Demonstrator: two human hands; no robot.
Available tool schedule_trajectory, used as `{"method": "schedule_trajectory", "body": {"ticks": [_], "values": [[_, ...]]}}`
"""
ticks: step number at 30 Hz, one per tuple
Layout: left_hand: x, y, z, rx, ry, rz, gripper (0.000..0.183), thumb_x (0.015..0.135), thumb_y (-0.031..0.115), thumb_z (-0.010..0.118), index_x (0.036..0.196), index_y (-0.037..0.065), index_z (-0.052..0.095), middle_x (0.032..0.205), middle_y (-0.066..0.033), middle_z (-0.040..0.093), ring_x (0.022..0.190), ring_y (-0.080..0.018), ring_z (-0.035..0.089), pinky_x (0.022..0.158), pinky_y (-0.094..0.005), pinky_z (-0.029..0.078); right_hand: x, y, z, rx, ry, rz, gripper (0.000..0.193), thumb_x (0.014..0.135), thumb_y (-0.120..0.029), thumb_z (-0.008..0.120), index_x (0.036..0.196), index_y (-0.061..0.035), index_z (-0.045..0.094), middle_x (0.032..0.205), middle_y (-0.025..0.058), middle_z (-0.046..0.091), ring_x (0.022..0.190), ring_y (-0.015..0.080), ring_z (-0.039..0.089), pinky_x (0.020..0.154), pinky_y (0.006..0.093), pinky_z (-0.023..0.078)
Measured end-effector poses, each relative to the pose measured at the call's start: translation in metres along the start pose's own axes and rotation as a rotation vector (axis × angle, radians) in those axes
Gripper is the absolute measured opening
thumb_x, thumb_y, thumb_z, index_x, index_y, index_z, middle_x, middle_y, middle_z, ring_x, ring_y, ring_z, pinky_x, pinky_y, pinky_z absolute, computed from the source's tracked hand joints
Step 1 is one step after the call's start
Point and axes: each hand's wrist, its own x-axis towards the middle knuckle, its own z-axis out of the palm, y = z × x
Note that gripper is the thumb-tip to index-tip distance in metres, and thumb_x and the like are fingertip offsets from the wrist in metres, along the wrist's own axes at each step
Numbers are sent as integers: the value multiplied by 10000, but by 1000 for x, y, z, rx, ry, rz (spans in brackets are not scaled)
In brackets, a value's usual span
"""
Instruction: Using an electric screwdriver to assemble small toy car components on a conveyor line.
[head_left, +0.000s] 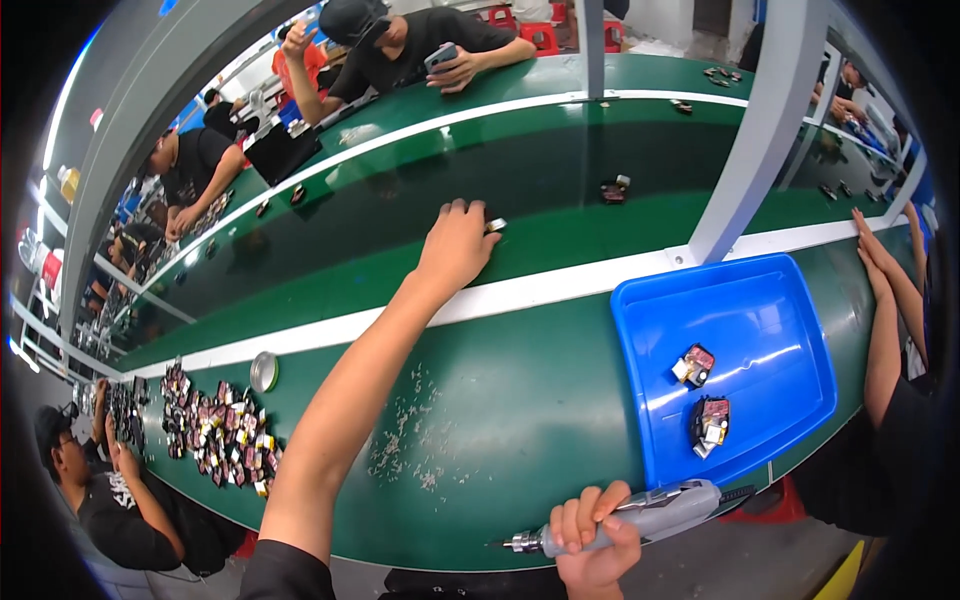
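Observation:
My left arm stretches across to the dark green conveyor belt. There my left hand is closed around a small assembly, of which only a whitish piece shows between thumb and fingers. Near the front edge of the bench, my right hand grips a grey electric screwdriver, its bit pointing left. Loose tiny pale screws lie scattered on the green bench between my arms. To the right, a blue tray holds two small black-and-red assemblies with whitish parts.
Left of my arm lies a heap of similar assemblies beside a round metal tin. A white rail and a grey post border the belt. Another assembly sits on the belt. Co-workers sit across and on both sides.

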Motion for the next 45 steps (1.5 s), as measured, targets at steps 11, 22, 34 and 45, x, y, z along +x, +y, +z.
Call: {"method": "schedule_trajectory", "body": {"ticks": [11,22,34,45], "values": [[-50,51,-31,-166,66,327,322,841,26,594,1159,-29,581,1135,-152,578,974,-316,527,861,-389,452,-3,-10,-2,24,-19,9,87,829,-155,489,826,-77,453,614,38,412,505,146,419,560,323,386],[-178,120,-68,-251,-172,618,411,698,14,655,1093,-84,594,1228,-234,545,953,-328,569,770,-371,541,-15,-3,-7,80,-52,41,81,862,-137,527,890,-60,523,655,43,429,570,150,439,606,300,366],[-188,115,-90,-288,-235,543,290,659,-60,625,949,-54,633,1030,-144,610,829,-308,578,664,-397,509,-37,6,3,35,-35,135,84,880,-125,534,915,-59,496,662,35,425,599,149,453,627,302,375],[-225,142,-75,-265,-95,770,355,637,40,620,965,-94,617,1063,-206,615,846,-270,623,632,-325,536,-71,7,19,-85,207,110,108,872,-117,550,878,-33,483,737,86,457,683,197,488,689,346,411]]}}
